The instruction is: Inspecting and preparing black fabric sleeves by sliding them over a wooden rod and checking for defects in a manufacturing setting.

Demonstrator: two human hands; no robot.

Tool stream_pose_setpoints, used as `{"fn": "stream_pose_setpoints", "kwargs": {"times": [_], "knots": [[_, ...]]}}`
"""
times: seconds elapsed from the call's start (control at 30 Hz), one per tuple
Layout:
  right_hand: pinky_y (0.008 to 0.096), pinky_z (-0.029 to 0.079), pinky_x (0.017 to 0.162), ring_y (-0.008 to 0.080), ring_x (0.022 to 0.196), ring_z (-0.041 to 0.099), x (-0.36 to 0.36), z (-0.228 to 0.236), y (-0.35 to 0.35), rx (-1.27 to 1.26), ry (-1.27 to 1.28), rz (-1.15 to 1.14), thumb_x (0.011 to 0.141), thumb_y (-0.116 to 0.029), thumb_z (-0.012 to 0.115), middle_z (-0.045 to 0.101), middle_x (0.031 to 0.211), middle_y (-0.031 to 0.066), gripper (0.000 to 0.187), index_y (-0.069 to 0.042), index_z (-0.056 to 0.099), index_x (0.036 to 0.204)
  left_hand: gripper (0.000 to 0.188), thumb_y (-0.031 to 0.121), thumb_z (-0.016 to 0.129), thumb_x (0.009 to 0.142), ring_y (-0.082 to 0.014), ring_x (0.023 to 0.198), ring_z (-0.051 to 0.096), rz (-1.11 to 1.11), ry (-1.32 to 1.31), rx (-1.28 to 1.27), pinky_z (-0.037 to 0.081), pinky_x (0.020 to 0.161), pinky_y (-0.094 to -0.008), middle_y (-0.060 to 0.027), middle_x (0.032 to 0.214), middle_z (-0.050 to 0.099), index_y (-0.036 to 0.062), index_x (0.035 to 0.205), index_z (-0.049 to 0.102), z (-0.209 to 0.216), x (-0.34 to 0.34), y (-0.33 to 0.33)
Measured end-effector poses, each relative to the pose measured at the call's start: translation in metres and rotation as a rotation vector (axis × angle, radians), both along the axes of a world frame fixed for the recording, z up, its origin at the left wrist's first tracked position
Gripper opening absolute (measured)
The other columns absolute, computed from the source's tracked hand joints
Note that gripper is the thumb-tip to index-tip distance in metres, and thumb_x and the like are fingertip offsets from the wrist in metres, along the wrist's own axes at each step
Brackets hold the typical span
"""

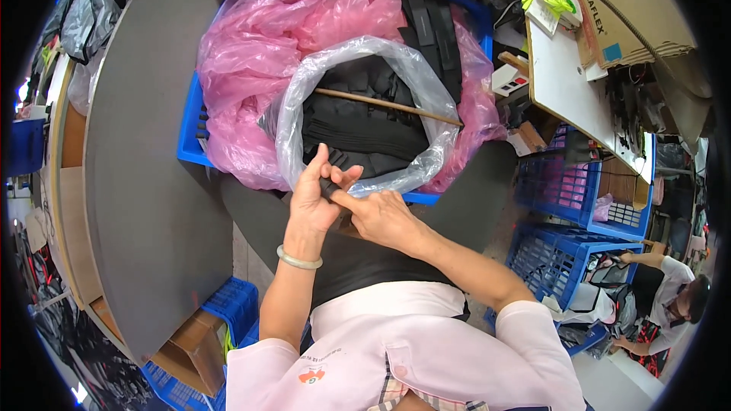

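Observation:
My left hand (311, 196) is palm up over the near rim of a clear plastic bag, its thumb raised and its fingers curled round a small black piece (329, 186). From the right, my right hand (381, 217) meets it: the index fingertip presses at that piece and the other fingers are folded. The piece's exact kind is too small to make out. Just beyond the hands, the clear bag (289, 125) stands with its rim rolled open. Inside lie black strips (365, 137), bundled and stacked. A thin wooden stick (388, 105) lies across the opening.
Pink plastic sheeting (251, 68) lines the blue crate (190, 118) around the bag. More black straps (430, 27) hang over its far right. A grey tabletop (152, 144) is at left. Blue crates (548, 251) and a co-worker (674, 297) are at right.

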State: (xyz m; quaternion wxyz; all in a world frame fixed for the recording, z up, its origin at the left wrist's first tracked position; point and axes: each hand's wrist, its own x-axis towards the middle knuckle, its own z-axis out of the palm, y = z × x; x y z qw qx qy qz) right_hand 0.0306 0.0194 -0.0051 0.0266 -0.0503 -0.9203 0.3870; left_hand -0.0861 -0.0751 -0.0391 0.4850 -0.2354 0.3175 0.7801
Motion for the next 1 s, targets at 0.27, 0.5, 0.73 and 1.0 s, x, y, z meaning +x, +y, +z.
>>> {"fn": "stream_pose_setpoints", "kwargs": {"times": [0.27, 0.5, 0.73, 1.0], "knots": [[0.0406, 0.046, 0.044, 0.0285, 0.054, 0.063, -0.017, -0.029, 0.008, 0.151, -0.015, 0.100, 0.071, -0.007, 0.059, 0.063, 0.065, 0.0107, 0.034, -0.013, 0.057, 0.104, 0.036, 0.024, 0.061, 0.087, -0.0361, 0.090, 0.061, 0.104, -0.143, -0.047, 0.047, 0.084, -0.0451, -0.0082, 0.056, 0.050, 0.0106, 0.058, 0.046, -0.006, 0.004, 0.003], [0.0366, 0.044, 0.040, 0.0249, 0.047, 0.059, 0.002, -0.022, 0.002, 0.002, 0.194, -0.106, 0.072, -0.001, 0.055, 0.057, 0.056, 0.0092, 0.062, -0.023, 0.050, 0.129, 0.039, 0.024, 0.059, 0.088, -0.0338, 0.085, 0.061, 0.213, -0.230, -0.012, 0.045, 0.093, -0.0472, -0.0111, 0.059, 0.055, 0.0086, 0.055, 0.047, 0.000, -0.009, -0.006], [0.0387, 0.046, 0.043, 0.0271, 0.048, 0.056, 0.008, -0.024, -0.010, 0.062, 0.032, -0.059, 0.072, -0.009, 0.065, 0.054, 0.058, 0.0090, 0.059, -0.024, 0.049, 0.127, 0.040, 0.021, 0.060, 0.087, -0.0368, 0.078, 0.065, 0.108, 0.027, -0.039, 0.049, 0.085, -0.0460, -0.0104, 0.052, 0.052, 0.0096, 0.053, 0.043, 0.003, 0.003, 0.001], [0.0482, 0.045, 0.048, 0.0375, 0.056, 0.060, -0.014, -0.050, -0.020, 0.012, 0.002, -0.030, 0.074, -0.013, 0.060, 0.061, 0.066, 0.0191, 0.023, -0.007, 0.052, 0.095, 0.040, 0.022, 0.057, 0.089, -0.0391, 0.087, 0.063, -0.034, 0.011, -0.028, 0.043, 0.089, -0.0454, -0.0096, 0.050, 0.049, 0.0108, 0.053, 0.043, -0.020, 0.014, -0.005]]}}
